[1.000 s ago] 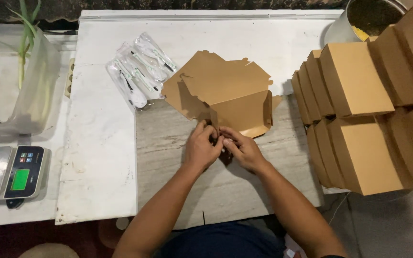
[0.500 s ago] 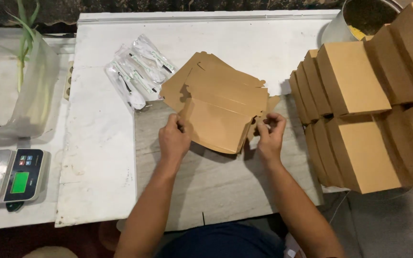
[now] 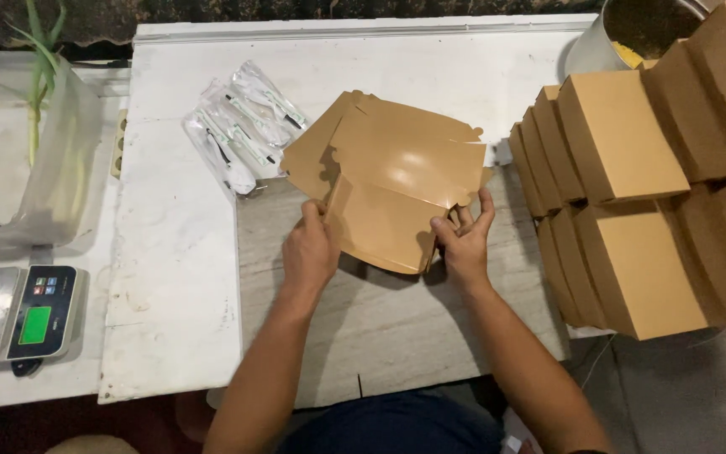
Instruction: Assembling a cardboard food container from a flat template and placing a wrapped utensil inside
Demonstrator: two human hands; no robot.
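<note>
A brown cardboard box point(image 3: 397, 197), partly unfolded with its flaps spread, rests at the middle of the table. My left hand point(image 3: 311, 248) grips its near left corner, thumb and fingers pinching the card. My right hand point(image 3: 464, 240) holds the near right edge, fingers curled around the flap. The box's lid panels fan out away from me toward the white board point(image 3: 178, 244).
Several clear plastic packets of cutlery point(image 3: 241, 126) lie left of the box. Stacks of closed brown boxes point(image 3: 632, 185) fill the right side. A metal pot point(image 3: 615, 34) stands at the back right. A digital scale point(image 3: 18, 315) and a clear plastic tub point(image 3: 52, 160) sit at the left.
My hands were together at the box's near edge a second ago. They have since spread to its left and right sides, and the box has opened out wider.
</note>
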